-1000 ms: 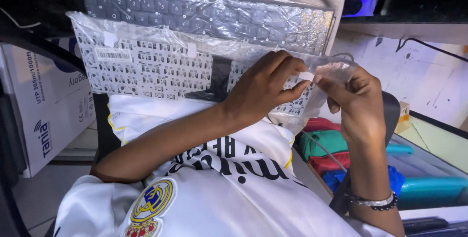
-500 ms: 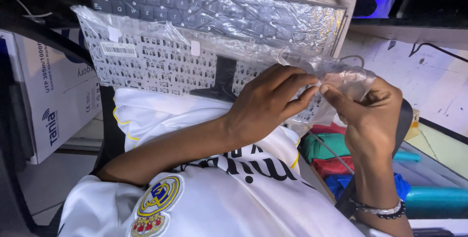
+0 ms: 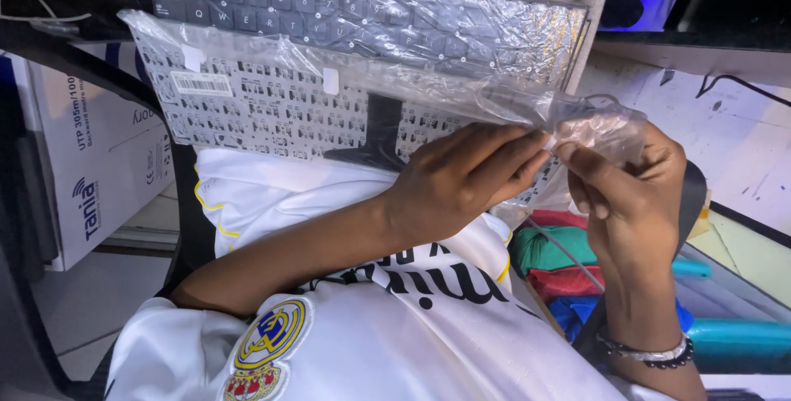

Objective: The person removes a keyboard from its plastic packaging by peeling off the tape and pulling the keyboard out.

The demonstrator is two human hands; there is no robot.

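— What's going on with the hands?

— The left hand (image 3: 461, 182) has its fingers pressed together, pinching the gathered end of a clear plastic bag (image 3: 428, 92). The right hand (image 3: 630, 195) faces it, thumb and fingers closed on the same crumpled end, the two sets of fingertips nearly touching.

— And what's in the bag?

— A keyboard panel (image 3: 272, 112), underside up, lying across the lap just beyond the left hand's knuckles. A dark keyboard (image 3: 329, 9) sits farther out, above both hands.

— Anything else about?

— A white cardboard box (image 3: 99, 170) stands well off to the left hand's outer side. Red, green and blue cloths (image 3: 560, 265) lie below the right hand, and there's a beaded bracelet (image 3: 647, 351) on that wrist.
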